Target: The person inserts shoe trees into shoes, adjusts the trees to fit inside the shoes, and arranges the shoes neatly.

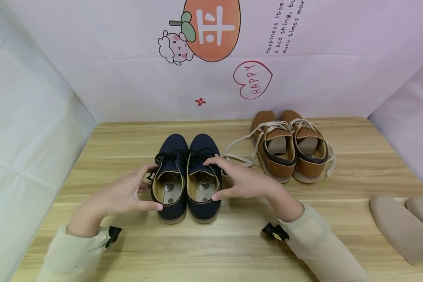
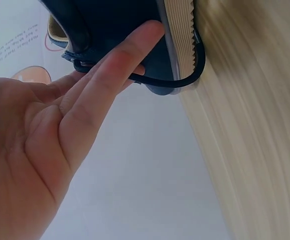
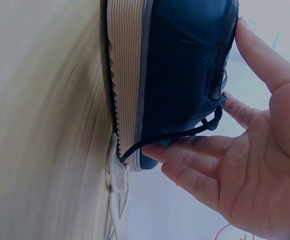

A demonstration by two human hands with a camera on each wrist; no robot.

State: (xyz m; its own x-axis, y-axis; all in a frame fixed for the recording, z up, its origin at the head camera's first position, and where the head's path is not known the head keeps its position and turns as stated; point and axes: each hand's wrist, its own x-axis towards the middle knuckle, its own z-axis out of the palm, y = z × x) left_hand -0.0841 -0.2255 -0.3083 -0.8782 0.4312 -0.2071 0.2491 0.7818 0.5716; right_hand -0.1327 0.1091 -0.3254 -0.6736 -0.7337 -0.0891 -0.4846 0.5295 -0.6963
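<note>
A pair of navy lace-up shoes stands side by side on the wooden tabletop, toes pointing away. Along the outer side of the left navy shoe lies my left hand, its thumb at the heel and its fingers stretched along the upper. My right hand is at the right navy shoe. Its thumb touches the collar near the heel, and its fairly straight fingers reach along the side by a dark lace. Both soles rest on the wood.
Brown shoes with loose cream laces stand at the back right, one lace trailing toward the navy pair. Beige slipper-like pieces lie at the right edge. A printed white cloth rises behind the table.
</note>
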